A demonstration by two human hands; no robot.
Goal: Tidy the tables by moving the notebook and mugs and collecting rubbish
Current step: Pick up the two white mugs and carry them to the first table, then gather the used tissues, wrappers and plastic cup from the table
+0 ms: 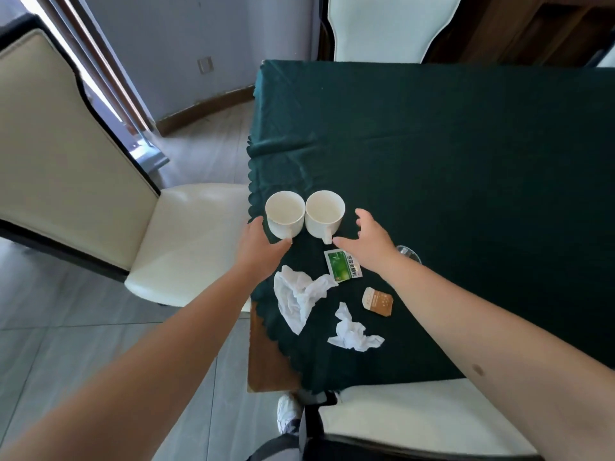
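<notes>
Two white mugs stand side by side near the left edge of the green-clothed table, handles toward me. My left hand is right behind the left mug, fingers apart, thumb at its handle. My right hand hovers open beside the right mug, thumb tip near its handle. Closer to me lie a green sachet, a large crumpled tissue, a smaller crumpled tissue and a brown packet. No notebook is in view.
A cream chair stands left of the table, another at the near edge, a third at the far end. A clear glass rim peeks from behind my right wrist. The tablecloth leaves a bare wooden corner.
</notes>
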